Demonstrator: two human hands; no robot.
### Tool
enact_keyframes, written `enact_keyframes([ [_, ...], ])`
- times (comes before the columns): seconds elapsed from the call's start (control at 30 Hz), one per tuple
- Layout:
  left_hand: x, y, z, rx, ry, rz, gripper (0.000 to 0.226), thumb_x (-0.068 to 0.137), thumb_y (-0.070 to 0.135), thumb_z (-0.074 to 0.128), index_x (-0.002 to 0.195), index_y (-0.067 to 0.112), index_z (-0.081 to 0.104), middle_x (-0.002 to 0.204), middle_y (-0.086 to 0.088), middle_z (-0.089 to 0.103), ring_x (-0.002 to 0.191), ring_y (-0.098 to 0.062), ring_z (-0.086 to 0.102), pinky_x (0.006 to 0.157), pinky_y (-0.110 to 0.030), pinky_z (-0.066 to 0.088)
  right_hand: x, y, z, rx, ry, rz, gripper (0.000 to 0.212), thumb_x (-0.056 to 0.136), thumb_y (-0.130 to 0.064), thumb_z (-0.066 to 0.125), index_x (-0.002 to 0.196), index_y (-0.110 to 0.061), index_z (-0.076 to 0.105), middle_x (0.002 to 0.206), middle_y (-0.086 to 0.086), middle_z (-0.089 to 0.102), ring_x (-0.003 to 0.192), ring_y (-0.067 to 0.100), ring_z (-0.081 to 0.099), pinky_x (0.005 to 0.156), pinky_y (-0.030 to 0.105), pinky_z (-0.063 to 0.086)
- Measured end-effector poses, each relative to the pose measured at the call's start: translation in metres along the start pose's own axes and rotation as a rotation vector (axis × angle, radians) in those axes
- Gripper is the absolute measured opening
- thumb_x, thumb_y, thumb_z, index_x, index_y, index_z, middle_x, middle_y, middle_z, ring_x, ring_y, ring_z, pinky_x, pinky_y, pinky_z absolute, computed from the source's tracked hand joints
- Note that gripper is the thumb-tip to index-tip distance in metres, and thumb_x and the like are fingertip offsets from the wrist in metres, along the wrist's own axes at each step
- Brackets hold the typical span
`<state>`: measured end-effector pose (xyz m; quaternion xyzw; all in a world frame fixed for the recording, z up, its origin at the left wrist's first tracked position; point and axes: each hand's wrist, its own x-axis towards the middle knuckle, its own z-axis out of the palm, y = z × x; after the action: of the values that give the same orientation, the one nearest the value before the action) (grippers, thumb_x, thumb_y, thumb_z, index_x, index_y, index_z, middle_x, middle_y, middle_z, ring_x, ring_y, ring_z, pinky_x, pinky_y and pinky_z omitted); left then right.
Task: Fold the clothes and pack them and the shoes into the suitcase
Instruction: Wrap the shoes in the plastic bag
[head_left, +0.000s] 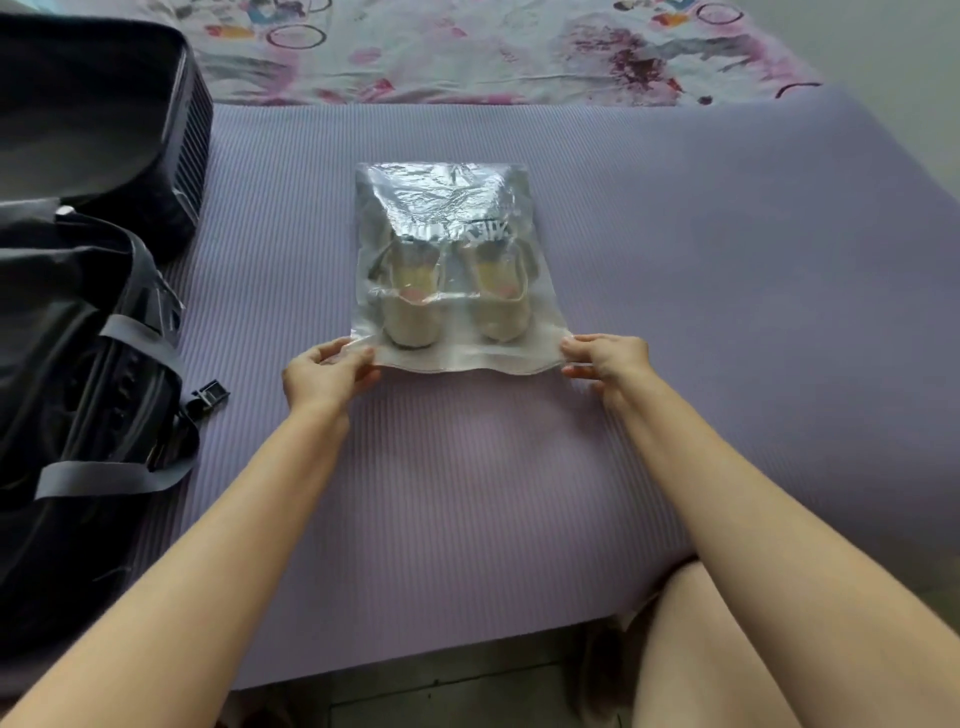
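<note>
Squarely at centre frame, a clear plastic bag (447, 208) lay flat on the purple mat (675, 260), a pair of pale shoes (413, 317) side by side inside it. My left grip (324, 371) was clamped on the bag's lower left corner; my right grip (605, 361) pinched its lower right corner. At the left edge of the frame the black suitcase (78, 312) lay open, its straps loose, well apart from the bag. Across the top of the frame ran a flowered sheet (467, 52).
</note>
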<state>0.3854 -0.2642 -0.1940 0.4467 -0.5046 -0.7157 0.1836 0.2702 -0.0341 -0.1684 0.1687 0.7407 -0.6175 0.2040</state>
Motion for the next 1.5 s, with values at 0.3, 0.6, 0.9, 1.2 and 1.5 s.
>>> enact_keyframes([
  [0.3, -0.037, -0.015, -0.06, -0.102, 0.016, -0.097, 0.029, 0.09, 0.012, 0.062, 0.113, 0.003, 0.048, 0.093, -0.011, 0.061, 0.069, -0.014, 0.067, 0.051, -0.022, 0.056, -0.056, 0.05, -0.014, -0.245, -0.112, -0.027, 0.015, 0.082, -0.014, 0.072, 0.092, -0.003, 0.068, 0.072, 0.009, 0.062, 0.04, 0.007, 0.043, 0.032, 0.013, 0.024],
  [0.6, -0.141, -0.058, -0.001, -0.036, -0.433, -0.433, 0.027, 0.088, 0.02, 0.063, 0.105, 0.001, 0.058, 0.103, -0.018, 0.068, 0.092, -0.022, 0.069, 0.072, -0.029, 0.059, -0.088, 0.057, -0.013, -0.195, -0.238, 0.037, 0.02, 0.081, -0.019, 0.073, 0.095, -0.007, 0.069, 0.071, 0.001, 0.064, 0.048, 0.006, 0.049, 0.037, 0.012, 0.027],
  [0.9, -0.152, -0.076, 0.042, -0.194, -0.182, -0.369, 0.037, 0.078, 0.0, 0.071, 0.112, -0.01, 0.059, 0.086, -0.014, 0.068, 0.065, -0.011, 0.067, 0.054, -0.018, 0.055, -0.091, 0.074, -0.005, -0.168, -0.159, -0.129, 0.005, 0.083, -0.012, 0.07, 0.085, -0.008, 0.071, 0.072, 0.0, 0.068, 0.062, 0.003, 0.058, 0.053, 0.01, 0.041],
  [1.2, -0.135, -0.071, 0.048, -0.325, 0.1, -0.232, 0.045, 0.078, -0.009, 0.066, 0.119, -0.006, 0.048, 0.087, -0.013, 0.062, 0.068, -0.019, 0.062, 0.057, -0.016, 0.055, -0.089, 0.089, -0.005, -0.13, -0.071, -0.129, 0.011, 0.091, -0.014, 0.061, 0.086, -0.007, 0.068, 0.073, 0.001, 0.066, 0.04, 0.001, 0.055, 0.052, 0.019, 0.045],
  [1.5, -0.091, -0.045, 0.002, -0.345, 0.17, -0.132, 0.024, 0.08, -0.012, 0.063, 0.1, -0.002, 0.052, 0.075, -0.009, 0.059, 0.068, -0.019, 0.06, 0.053, -0.013, 0.053, -0.088, 0.084, -0.019, -0.126, -0.109, -0.057, 0.014, 0.097, -0.015, 0.051, 0.091, -0.006, 0.06, 0.092, 0.009, 0.066, 0.051, 0.016, 0.068, 0.032, 0.012, 0.027],
])
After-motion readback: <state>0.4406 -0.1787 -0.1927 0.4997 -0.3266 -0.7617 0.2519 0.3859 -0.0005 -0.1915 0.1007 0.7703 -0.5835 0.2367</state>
